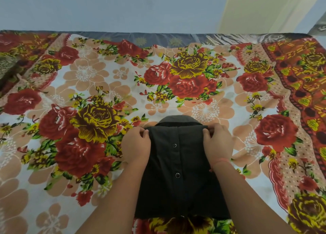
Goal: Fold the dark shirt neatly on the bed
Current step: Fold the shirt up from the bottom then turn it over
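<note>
Near the bed's front edge, left hand and right hand pinch the folded dark shirt's far corners; uneven pulling could skew the fold.

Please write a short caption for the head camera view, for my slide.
Left hand and right hand pinch the folded dark shirt on a floral bedsheet.

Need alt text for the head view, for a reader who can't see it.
The left hand and right hand pinch the far corners of a folded dark shirt lying on a floral bedsheet. Two snap buttons run down its middle, and its collar shows past the fold.
</note>
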